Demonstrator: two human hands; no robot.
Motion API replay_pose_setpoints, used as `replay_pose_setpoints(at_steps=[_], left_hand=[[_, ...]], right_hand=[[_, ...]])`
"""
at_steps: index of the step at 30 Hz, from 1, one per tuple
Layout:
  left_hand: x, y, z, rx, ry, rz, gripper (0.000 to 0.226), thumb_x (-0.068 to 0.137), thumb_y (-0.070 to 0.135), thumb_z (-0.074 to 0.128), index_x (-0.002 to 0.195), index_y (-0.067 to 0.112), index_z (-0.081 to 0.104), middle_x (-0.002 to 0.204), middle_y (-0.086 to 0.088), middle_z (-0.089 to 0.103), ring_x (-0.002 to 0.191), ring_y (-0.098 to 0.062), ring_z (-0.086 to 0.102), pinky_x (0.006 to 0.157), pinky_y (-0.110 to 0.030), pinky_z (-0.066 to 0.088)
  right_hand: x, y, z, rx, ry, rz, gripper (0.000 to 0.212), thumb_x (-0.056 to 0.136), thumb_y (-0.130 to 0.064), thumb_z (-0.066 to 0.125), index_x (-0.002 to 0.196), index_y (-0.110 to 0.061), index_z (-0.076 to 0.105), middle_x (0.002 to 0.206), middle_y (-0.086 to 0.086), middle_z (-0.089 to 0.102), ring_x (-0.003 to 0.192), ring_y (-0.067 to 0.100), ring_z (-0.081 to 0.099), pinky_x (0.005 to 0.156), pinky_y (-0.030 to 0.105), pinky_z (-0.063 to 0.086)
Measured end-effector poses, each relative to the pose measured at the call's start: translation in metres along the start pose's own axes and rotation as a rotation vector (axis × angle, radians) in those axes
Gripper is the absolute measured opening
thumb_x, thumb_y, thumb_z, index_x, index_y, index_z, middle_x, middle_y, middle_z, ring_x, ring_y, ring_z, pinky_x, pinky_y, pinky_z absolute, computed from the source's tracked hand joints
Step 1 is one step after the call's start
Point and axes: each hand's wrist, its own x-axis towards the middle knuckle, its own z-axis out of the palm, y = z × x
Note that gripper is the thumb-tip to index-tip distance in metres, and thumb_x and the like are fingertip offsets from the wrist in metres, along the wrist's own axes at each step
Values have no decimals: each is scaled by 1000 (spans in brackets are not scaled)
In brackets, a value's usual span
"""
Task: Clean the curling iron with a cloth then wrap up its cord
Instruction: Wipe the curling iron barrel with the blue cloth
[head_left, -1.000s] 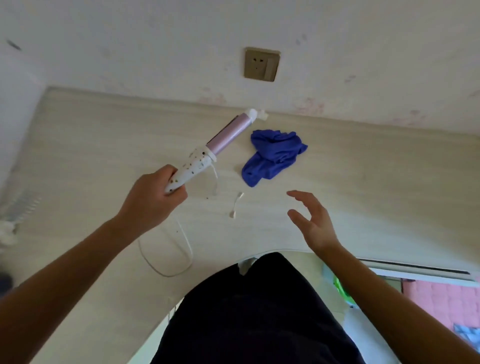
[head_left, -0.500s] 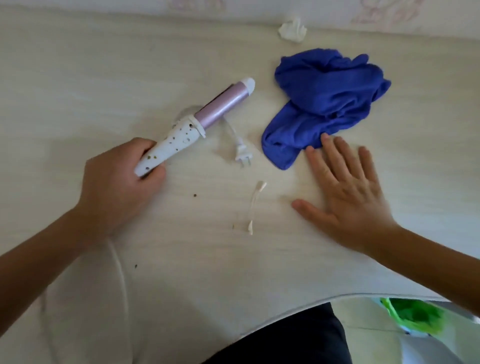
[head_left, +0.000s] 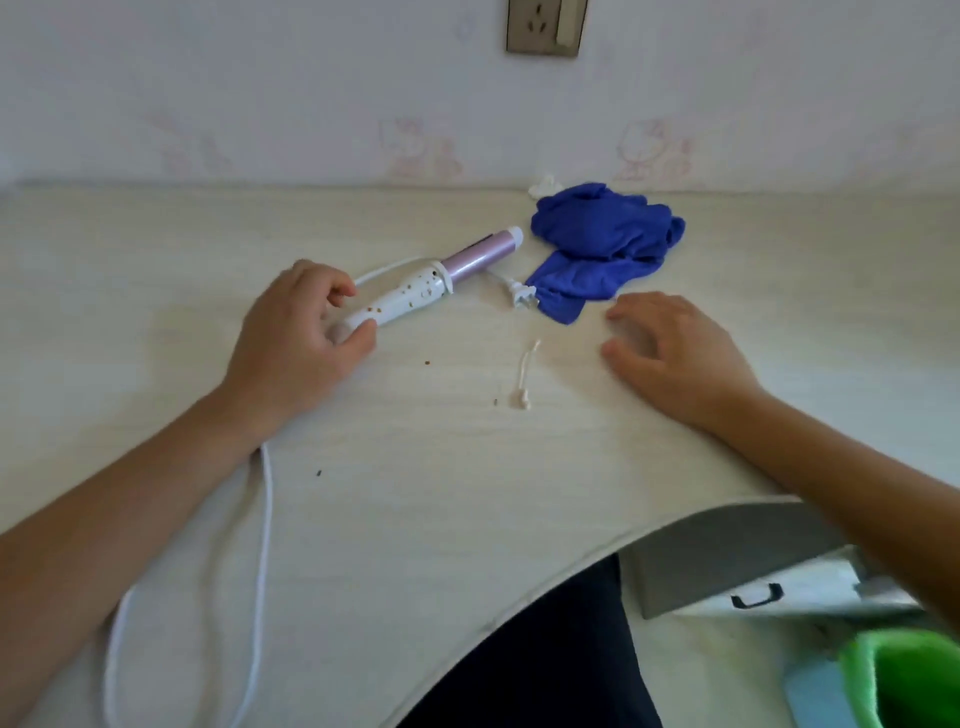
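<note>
Nothing's cleaned yet: left hand (head_left: 291, 332) is gripping the speckled curling iron (head_left: 431, 283) handle on the table (head_left: 467, 493), right hand (head_left: 670, 348) is resting loosely spread just short of the blue cloth (head_left: 597, 249), cord (head_left: 262, 545) is lying unwrapped.

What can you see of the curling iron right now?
The curling iron lies flat on the pale table, its tip pointing up-right toward the blue cloth. It has a metallic pink barrel with a white end cap and a white handle speckled with brown spots. The left hand grips the handle's rear end. Its white cord trails toward the table's near edge, and the plug rests beside the cloth.
</note>
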Motion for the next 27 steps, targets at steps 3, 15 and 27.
replay_pose_setpoints(at_steps=[3,15,27], left_hand=[[-8,-1,-3,26,-71,-69,29,78,36,69,101,19,69,94,2,63,87,-24,61,77,-40,51],[-8,-13,1,136,-153,-152,11,84,36,66,88,31,58,79,11,57,69,-16,59,59,-32,37],[15,-16,-7,2,-342,-286,16,82,38,57,75,24,56,58,1,59,52,-20,56,50,-33,39]], right_hand=[[-8,-8,6,62,91,40,27,91,-35,62,114,-24,70,122,-5,68,117,21,58,96,33,45],[49,-18,11,274,375,45,35,88,-22,67,123,-23,67,128,-4,63,118,20,55,102,35,44],[172,-4,1,63,-85,232,58,69,-56,69,122,-37,58,107,-9,71,103,23,63,89,42,53]])
